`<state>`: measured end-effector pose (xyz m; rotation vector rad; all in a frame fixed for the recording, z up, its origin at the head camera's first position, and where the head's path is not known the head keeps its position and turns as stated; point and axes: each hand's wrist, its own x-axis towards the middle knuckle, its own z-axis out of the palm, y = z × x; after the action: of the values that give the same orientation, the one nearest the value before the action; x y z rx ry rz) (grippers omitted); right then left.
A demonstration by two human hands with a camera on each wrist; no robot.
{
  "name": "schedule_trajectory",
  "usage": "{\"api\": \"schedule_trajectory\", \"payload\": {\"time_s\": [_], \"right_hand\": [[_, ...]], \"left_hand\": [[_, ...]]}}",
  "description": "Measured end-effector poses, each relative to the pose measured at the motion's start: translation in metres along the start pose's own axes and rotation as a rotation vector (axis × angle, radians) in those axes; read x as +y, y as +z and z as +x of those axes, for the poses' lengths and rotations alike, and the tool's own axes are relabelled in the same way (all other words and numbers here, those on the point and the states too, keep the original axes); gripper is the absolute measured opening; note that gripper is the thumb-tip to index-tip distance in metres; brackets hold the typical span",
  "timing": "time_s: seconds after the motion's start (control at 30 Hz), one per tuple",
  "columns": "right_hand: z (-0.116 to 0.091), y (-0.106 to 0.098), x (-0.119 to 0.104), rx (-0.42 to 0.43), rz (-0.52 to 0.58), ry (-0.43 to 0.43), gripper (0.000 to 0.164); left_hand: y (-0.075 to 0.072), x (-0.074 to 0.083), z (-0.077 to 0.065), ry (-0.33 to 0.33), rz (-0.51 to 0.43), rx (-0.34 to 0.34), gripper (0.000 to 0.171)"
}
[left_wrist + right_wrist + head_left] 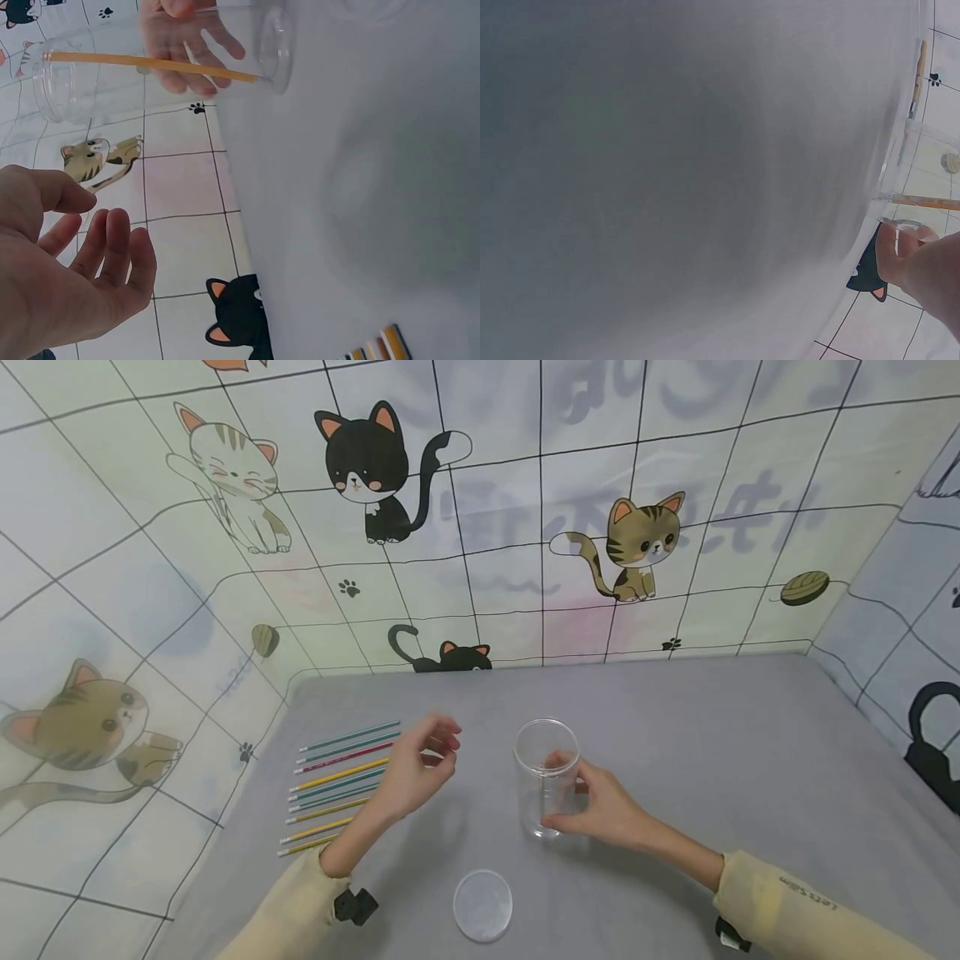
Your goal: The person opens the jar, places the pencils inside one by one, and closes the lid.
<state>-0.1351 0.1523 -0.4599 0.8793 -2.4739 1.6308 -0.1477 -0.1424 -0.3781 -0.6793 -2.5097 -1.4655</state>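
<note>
My right hand (607,806) grips a tall clear plastic jar (531,793) from its right side, thumb and fingers around the wall; the jar stands upright and uncapped on the table. Through its wall, the left wrist view shows an orange-yellow pencil (150,62) inside. My left hand (422,764) hovers between the jar and a row of pencils (337,781), its fingers loosely bent with nothing between them. Those pencils are teal, red and yellow, lying side by side, their right ends partly hidden by the left hand and forearm.
A round translucent lid (482,906) lies flat on the grey tabletop (720,735), in front of the jar. Cloth printed with cats and grid lines (502,543) hangs behind the table and at both sides.
</note>
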Motion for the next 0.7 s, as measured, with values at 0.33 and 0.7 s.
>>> {"api": "schedule_trajectory", "payload": {"time_s": [0.33, 0.7], "right_hand": [[0.0, -0.002, -0.002, -0.01, 0.003, 0.019, 0.068], [0.0, -0.001, -0.001, -0.013, 0.007, 0.015, 0.067]], "left_hand": [[-0.017, -0.02, -0.024, -0.018, 0.013, -0.051, 0.038], [-0.026, -0.036, -0.043, -0.085, 0.017, -0.045, 0.042]]}}
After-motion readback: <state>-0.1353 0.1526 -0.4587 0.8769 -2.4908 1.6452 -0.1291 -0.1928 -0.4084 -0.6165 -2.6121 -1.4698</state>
